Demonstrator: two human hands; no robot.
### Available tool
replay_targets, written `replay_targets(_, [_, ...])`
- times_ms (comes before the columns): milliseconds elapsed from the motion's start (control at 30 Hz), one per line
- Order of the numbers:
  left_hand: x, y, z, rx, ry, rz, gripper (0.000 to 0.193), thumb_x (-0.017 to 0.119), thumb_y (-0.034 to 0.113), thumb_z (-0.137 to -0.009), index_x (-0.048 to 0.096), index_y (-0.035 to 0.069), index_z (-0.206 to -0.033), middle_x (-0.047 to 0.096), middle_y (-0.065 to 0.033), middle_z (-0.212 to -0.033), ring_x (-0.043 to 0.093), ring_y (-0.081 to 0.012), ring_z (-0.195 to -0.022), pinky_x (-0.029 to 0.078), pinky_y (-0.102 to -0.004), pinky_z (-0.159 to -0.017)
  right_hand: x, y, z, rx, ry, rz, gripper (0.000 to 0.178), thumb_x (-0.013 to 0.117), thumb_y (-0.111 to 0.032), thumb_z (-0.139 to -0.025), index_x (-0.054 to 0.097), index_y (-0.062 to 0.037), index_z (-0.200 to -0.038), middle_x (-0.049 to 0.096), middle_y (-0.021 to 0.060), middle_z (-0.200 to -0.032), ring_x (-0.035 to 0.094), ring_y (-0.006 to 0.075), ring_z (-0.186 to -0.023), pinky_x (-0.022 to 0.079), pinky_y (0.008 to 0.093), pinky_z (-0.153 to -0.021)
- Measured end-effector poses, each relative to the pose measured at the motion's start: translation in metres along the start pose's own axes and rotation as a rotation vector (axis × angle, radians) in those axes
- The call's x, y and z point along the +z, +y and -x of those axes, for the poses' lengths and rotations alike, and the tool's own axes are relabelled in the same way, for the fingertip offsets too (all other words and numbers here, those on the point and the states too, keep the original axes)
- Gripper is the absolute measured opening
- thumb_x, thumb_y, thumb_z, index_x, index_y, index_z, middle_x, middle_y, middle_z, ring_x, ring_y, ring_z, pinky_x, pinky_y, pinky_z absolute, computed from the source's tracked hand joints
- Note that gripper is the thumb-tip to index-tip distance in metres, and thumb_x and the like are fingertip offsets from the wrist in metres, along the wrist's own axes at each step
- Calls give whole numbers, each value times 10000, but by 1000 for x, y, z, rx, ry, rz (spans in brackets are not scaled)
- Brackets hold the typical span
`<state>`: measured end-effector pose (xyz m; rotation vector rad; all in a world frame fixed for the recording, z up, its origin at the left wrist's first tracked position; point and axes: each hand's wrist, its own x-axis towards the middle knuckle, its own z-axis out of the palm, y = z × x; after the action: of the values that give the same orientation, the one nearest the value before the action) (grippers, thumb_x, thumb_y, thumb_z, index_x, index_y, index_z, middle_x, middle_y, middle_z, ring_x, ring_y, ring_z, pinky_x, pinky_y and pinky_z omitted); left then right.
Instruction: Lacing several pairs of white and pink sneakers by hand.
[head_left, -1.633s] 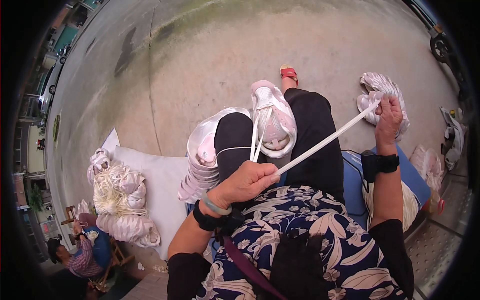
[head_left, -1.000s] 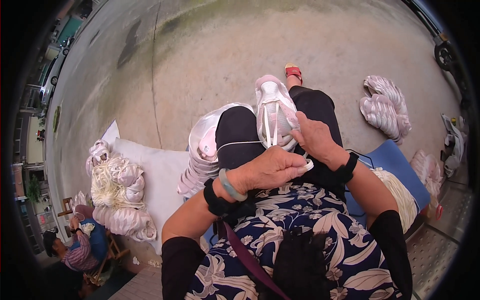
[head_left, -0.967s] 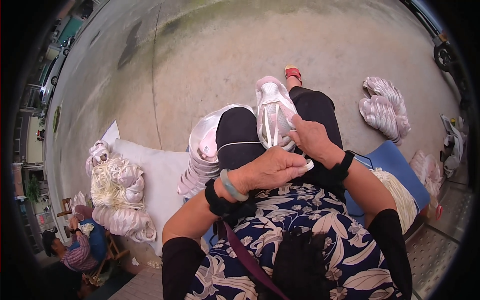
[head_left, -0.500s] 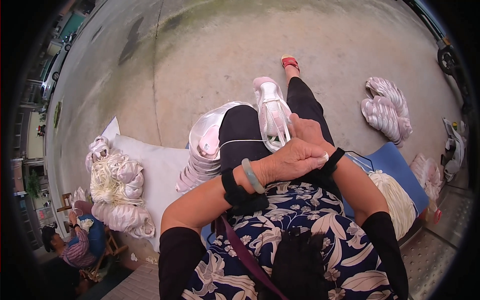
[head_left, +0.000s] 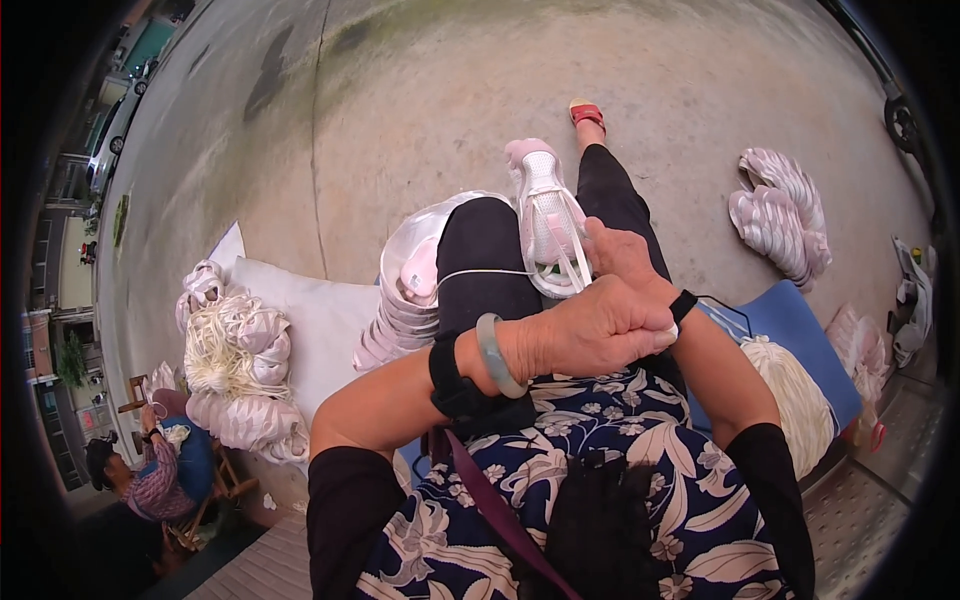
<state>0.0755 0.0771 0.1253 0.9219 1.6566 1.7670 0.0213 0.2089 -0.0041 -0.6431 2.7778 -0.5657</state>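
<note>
A white and pink shoe upper (head_left: 545,205) with white laces lies between my thighs, its toe pointing away from me. My right hand (head_left: 622,255) is closed at the shoe upper's right edge, its fingers partly hidden. My left hand (head_left: 595,325) crosses in front of my right wrist, curled into a fist. What it pinches, if anything, is hidden. A pale bangle (head_left: 490,350) circles my left wrist beside a black band. A thin white cord runs across my left thigh to the shoe upper. Left of that thigh sits a curved stack of shoe uppers (head_left: 385,335).
Bundled shoe uppers and cream laces (head_left: 235,345) lie on a pale sheet (head_left: 320,320) at left. At right are a blue surface (head_left: 790,320) bearing a cream lace bundle (head_left: 785,390), and more stacked uppers (head_left: 780,215) on the concrete. Another person (head_left: 155,470) sits at far left.
My left fist has shifted slightly right and toward me, across my right wrist. My right hand stays beside the shoe upper. The whole view has shifted a little.
</note>
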Motion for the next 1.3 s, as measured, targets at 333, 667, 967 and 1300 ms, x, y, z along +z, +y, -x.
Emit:
replay_targets(333, [1,-12,-10,268,215,-203,151,507,95,-878,539,-10,-773,484,-92,-611,447,-190,-554,390,-284,-575,-2,4,0,24,127,-291,224,599,-205,-803,510,-36,-919,608,152,-697,624,277,-653,457,383,-566])
replay_targets(667, [6,-9,-26,315,292,-160,152,517,88,-804,484,-20,-702,501,-198,-596,509,-369,-572,395,-378,-554,2,-23,4,72,107,-818,209,553,-207,-878,584,-14,-803,514,32,-565,453,76,-571,376,276,-509])
replay_targets(967, [1,-3,-25,321,338,-186,167,508,88,-819,480,-22,-696,485,-207,-595,510,-366,-562,394,-382,-541,7,-12,-9,54,-48,-897,209,526,-183,-894,597,14,-908,568,43,-674,499,91,-575,398,230,-527])
replay_targets(1300, [3,-2,-19,229,108,-43,254,517,89,-831,398,5,-623,333,-106,-494,316,-208,-451,321,-312,-462,-57,-27,-56,21,-206,-979,185,624,-110,-821,570,15,-945,549,4,-729,478,62,-618,395,209,-540])
